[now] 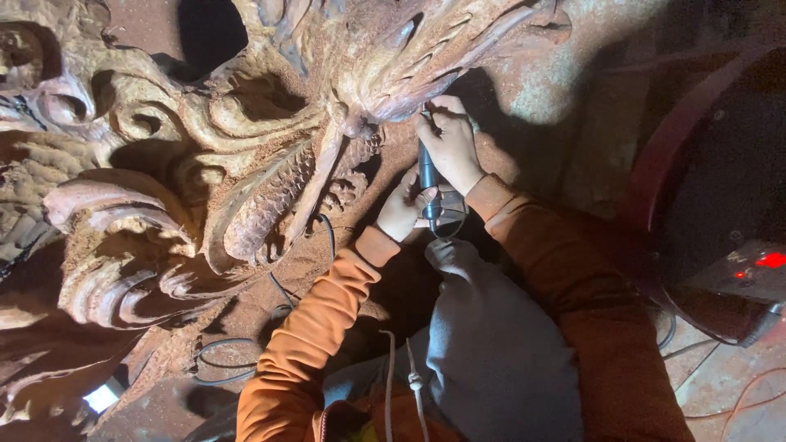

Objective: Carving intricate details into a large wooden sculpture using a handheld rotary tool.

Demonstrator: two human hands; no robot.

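Note:
A large reddish-brown wood carving [246,147] with scales, curls and feather-like ridges fills the left and top of the view. Both my hands grip a slim dark handheld rotary tool [428,176]. My right hand [449,139] wraps the tool's front end, close to the carving's ridged wing. My left hand [404,209] holds the tool's rear, where its cable leaves. Orange sleeves cover both my arms. The tool's tip is hidden behind my right hand.
A black cable [246,352] loops over the dusty surface under the carving. My grey-trousered knee [491,344] sits below the hands. At the right lie a dark curved rim [655,180] and a device with red lights [757,266]. Thin red wires [745,401] cross the floor.

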